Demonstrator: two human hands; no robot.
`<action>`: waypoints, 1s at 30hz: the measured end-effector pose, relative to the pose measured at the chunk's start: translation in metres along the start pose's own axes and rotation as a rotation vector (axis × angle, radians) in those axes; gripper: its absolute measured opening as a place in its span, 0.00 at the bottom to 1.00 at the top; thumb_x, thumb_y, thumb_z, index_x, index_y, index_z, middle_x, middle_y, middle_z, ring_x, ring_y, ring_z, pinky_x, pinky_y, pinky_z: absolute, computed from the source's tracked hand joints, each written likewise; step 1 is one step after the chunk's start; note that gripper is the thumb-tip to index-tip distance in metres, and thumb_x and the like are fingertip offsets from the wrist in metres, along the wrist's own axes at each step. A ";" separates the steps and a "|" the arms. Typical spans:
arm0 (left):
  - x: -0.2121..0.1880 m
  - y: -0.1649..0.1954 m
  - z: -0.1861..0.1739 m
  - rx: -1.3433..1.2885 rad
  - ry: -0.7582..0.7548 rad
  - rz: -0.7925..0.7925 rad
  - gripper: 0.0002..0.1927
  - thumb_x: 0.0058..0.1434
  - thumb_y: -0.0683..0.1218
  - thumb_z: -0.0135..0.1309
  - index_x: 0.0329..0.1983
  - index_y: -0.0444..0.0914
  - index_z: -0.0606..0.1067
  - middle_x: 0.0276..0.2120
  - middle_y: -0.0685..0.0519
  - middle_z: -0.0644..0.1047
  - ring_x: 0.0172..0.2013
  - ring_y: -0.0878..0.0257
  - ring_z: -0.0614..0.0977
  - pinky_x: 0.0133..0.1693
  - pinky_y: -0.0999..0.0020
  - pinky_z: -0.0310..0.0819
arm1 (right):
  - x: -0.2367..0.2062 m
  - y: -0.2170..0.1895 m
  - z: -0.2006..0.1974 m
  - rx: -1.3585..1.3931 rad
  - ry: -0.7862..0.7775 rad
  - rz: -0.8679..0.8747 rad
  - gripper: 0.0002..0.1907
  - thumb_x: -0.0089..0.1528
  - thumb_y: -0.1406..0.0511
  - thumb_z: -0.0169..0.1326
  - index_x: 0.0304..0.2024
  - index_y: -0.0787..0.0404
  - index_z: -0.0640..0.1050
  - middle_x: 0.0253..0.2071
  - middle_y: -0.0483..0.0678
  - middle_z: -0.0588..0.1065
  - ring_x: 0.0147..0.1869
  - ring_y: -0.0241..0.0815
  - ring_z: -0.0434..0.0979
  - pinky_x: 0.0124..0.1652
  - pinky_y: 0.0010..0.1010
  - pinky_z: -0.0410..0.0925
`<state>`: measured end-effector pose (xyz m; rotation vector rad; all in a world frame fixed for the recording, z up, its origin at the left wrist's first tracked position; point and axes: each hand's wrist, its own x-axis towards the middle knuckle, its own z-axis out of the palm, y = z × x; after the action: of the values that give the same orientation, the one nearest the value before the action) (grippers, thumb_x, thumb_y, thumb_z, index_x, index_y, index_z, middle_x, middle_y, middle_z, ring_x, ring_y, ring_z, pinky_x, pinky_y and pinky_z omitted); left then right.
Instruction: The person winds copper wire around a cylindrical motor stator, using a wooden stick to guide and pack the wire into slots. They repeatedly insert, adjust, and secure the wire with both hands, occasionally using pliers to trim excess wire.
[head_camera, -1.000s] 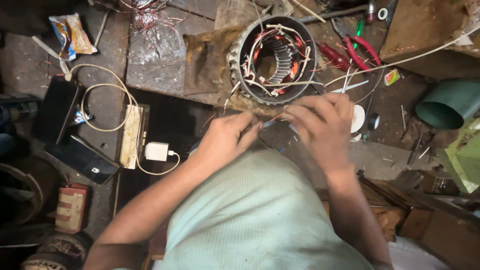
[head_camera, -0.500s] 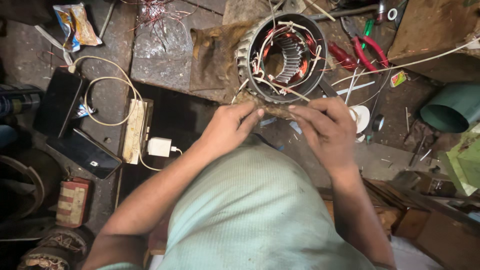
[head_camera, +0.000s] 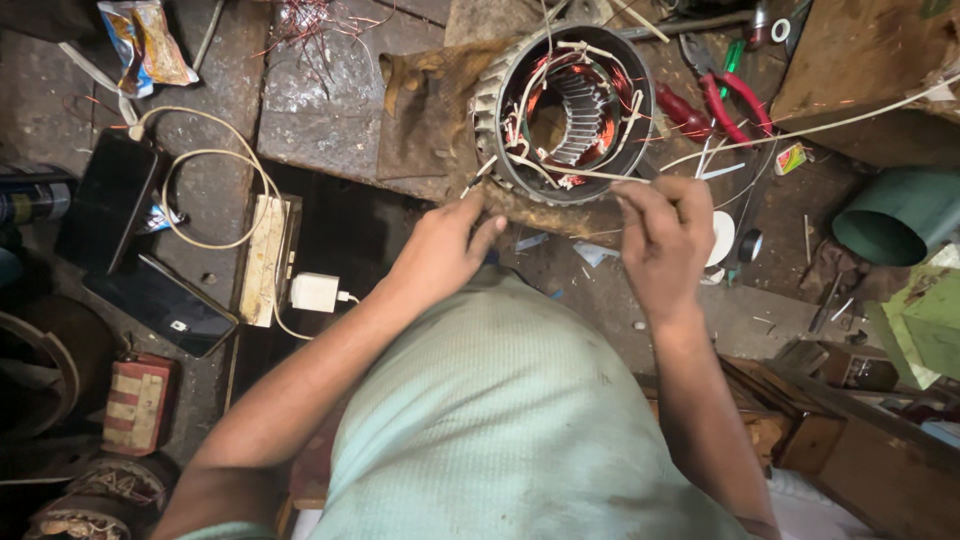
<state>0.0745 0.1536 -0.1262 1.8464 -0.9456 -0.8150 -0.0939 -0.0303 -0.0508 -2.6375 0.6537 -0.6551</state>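
Phones (head_camera: 110, 200) lay at nine o'clock; the left hand (head_camera: 440, 250) pinched a wire (head_camera: 478, 178), the right hand (head_camera: 665, 240) gripped a white lead (head_camera: 590, 174), both below the stator (head_camera: 565, 110) at twelve

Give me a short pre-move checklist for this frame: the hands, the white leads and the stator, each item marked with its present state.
1. Left hand pinching a white lead beside the stator: ok, its fingers close on the lead's end near the ribbed rim.
2. Right hand gripping a thin lead: ok, held between thumb and fingers, though the exact strand is hard to trace.
3. Stator resting steady: ok, it lies on the brown cloth with its bore facing the camera.
4. Leads free of tangles inside the bore: cannot tell, several white sleeves cross over the copper windings.
5. Red-handled pliers within reach: ok, they lie just right of the stator.
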 end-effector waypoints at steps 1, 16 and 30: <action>0.002 0.000 0.002 -0.011 0.009 0.001 0.15 0.68 0.50 0.54 0.44 0.31 0.72 0.36 0.34 0.79 0.41 0.36 0.81 0.41 0.46 0.74 | 0.000 -0.002 0.001 -0.031 0.016 -0.051 0.13 0.64 0.74 0.65 0.49 0.56 0.82 0.42 0.49 0.70 0.45 0.47 0.71 0.42 0.34 0.65; 0.022 0.002 0.016 0.017 0.054 -0.102 0.16 0.68 0.54 0.51 0.37 0.37 0.79 0.30 0.39 0.80 0.35 0.40 0.82 0.38 0.47 0.74 | 0.030 -0.042 0.024 -0.149 -0.167 -0.255 0.19 0.54 0.73 0.63 0.47 0.54 0.81 0.43 0.47 0.72 0.48 0.50 0.71 0.48 0.40 0.66; -0.016 -0.014 -0.008 0.359 -0.255 0.069 0.12 0.57 0.53 0.56 0.28 0.40 0.80 0.25 0.40 0.79 0.30 0.42 0.83 0.33 0.46 0.76 | 0.059 -0.029 0.018 0.327 -0.347 -0.083 0.10 0.63 0.75 0.61 0.46 0.60 0.80 0.47 0.50 0.77 0.51 0.47 0.80 0.49 0.34 0.73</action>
<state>0.0771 0.1754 -0.1328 2.0294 -1.3838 -0.8970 -0.0281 -0.0318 -0.0332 -2.3947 0.3072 -0.2825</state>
